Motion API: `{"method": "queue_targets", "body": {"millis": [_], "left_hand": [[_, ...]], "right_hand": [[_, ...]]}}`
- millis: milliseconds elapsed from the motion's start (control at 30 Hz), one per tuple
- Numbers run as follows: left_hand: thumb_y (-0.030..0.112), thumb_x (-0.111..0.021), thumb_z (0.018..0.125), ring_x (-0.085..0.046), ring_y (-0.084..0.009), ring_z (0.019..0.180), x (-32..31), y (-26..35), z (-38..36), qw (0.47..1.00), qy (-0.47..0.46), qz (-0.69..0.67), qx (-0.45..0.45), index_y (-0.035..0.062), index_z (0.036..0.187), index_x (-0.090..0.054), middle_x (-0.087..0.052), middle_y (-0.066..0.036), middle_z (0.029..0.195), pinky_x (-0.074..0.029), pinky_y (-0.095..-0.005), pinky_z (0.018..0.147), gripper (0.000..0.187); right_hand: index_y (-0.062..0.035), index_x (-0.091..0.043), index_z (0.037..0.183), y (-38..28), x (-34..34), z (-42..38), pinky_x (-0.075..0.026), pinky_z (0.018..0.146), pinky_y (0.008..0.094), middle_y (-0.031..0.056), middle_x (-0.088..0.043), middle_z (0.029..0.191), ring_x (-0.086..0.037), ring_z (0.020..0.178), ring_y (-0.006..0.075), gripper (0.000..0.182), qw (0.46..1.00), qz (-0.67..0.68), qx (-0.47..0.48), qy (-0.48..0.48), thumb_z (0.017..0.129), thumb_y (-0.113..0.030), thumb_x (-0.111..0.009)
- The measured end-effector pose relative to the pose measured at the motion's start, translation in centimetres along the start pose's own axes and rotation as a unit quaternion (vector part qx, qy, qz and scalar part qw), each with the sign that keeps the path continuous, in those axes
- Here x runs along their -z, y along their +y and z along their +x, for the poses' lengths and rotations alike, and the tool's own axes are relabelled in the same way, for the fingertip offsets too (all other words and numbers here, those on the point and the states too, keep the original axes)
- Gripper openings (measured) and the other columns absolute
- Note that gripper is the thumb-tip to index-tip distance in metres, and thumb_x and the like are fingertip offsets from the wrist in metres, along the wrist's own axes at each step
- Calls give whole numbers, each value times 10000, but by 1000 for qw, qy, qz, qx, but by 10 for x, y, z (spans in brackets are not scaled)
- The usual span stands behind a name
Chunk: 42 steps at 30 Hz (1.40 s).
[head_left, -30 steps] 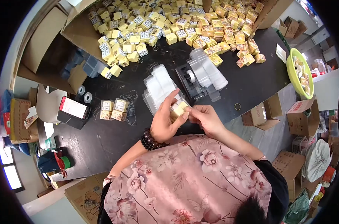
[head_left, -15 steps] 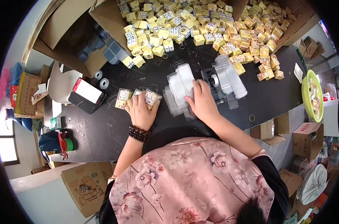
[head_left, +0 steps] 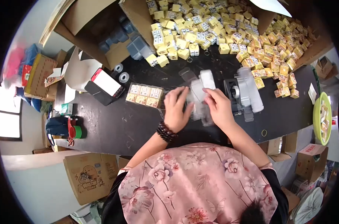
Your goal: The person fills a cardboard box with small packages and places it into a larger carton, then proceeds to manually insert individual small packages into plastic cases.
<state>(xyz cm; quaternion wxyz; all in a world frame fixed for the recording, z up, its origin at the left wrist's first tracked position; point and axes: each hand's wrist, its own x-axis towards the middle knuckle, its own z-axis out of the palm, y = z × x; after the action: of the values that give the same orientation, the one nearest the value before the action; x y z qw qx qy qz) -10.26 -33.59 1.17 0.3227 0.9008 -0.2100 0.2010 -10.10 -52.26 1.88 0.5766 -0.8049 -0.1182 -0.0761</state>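
Observation:
My left hand [head_left: 176, 112] is open, its fingers stretched toward the left side of a stack of clear plastic boxes [head_left: 199, 95]. My right hand [head_left: 220, 108] pinches the right side of that stack between thumb and fingers. Some of the upper plastic is blurred. Left of my left hand lies a row of clear packs [head_left: 144, 96] with small printed yellow-and-white cubes inside. A second stack of clear plastic boxes [head_left: 250, 93] lies right of my right hand, beside a black tape holder with a white roll [head_left: 235, 92].
Loose yellow cubes [head_left: 192, 37] and orange-gold cubes [head_left: 283, 56] are heaped at the back between cardboard walls. A phone [head_left: 106, 83] on a black case and tape rolls [head_left: 123, 77] lie at left. A green basket [head_left: 316, 121] stands at the right edge.
My left hand has let go of the cube packs, now in a row, and moved right to the plastic stack. My right hand stays at the stack. The whole view has shifted.

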Motion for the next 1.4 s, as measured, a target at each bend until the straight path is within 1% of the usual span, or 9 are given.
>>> {"method": "queue_targets", "body": {"millis": [267, 367, 567, 833, 900, 1033, 1167, 1300, 1400], "left_hand": [[94, -785, 759, -546, -305, 977, 0, 24, 1, 964, -41, -241, 108, 2, 993, -586, -548, -144, 1050, -457, -374, 863, 321], [163, -770, 789, -527, -275, 887, 10, 17, 1, 987, -91, -123, 58, 58, 915, -554, -560, -89, 937, -400, -384, 829, 272], [197, -704, 852, -528, -246, 846, 9, 39, -3, 987, -67, -121, 86, 89, 871, -570, -585, -39, 835, -323, -392, 866, 173], [152, -745, 810, -592, -230, 717, 37, 43, 6, 967, -192, -151, 66, 72, 867, -641, -672, -43, 814, -422, -368, 755, 143], [121, -677, 900, -640, -171, 712, 33, 38, -9, 896, -202, -328, 222, 22, 930, -633, -683, -54, 780, -519, -311, 682, 111], [105, -619, 951, -666, -111, 853, 20, 8, -44, 610, -278, -635, 385, -14, 1069, -620, -697, -83, 944, -553, -267, 769, 167], [74, -588, 960, -642, -112, 1000, 16, 4, -52, 475, -448, -629, 422, 23, 1298, -569, -697, -68, 1051, -515, -228, 865, 343], [34, -564, 964, -638, -143, 1050, 33, 12, -41, 526, -325, -664, 419, 5, 1336, -531, -695, -114, 1088, -484, -246, 929, 375], [41, -594, 948, -613, -161, 1091, 43, 11, -21, 692, -185, -619, 321, -10, 1390, -456, -664, -127, 1159, -447, -274, 989, 466]], "right_hand": [[0, -588, 1261, -20, 21, -32, -521, 643, 270, 103, -577, 862, -650, 729, 156, 344, 1000, 14, 5, -13, 927, 63, -530], [-4, -511, 1343, -13, 25, -36, -525, 674, 298, 131, -581, 974, -643, 783, 197, 450, 995, -56, 43, -65, 900, 46, -571], [73, -324, 1408, -42, 15, -25, -344, 992, 449, 205, -436, 1260, -400, 1226, 376, 893, 940, -315, 80, -108, 731, -289, -779], [-33, -580, 1221, -19, 18, -25, -496, 662, 401, 162, -671, 758, -655, 705, 331, 500, 981, -1, -79, -176, 775, -181, -752], [-31, -553, 1263, -42, 47, -2, -510, 701, 330, 156, -681, 897, -660, 791, 198, 495, 928, -33, -107, -357, 831, -172, -748], [12, -632, 1039, 50, 101, 92, -513, 804, 414, 174, -653, 993, -630, 914, 335, 349, 940, -335, 0, 63, 863, -284, -693], [-17, -582, 1129, 140, 139, 162, -479, 875, 477, 198, -611, 1083, -592, 1032, 359, 421, 827, -556, -62, 58, 833, -295, -693], [-49, -559, 1181, 151, 138, 176, -467, 886, 510, 189, -600, 1118, -595, 1041, 353, 431, 806, -584, -93, 20, 837, -277, -683], [-57, -532, 1190, 90, 116, 155, -501, 839, 408, 156, -593, 1131, -613, 1022, 299, 458, 933, -335, 46, 124, 834, -265, -731]]}}
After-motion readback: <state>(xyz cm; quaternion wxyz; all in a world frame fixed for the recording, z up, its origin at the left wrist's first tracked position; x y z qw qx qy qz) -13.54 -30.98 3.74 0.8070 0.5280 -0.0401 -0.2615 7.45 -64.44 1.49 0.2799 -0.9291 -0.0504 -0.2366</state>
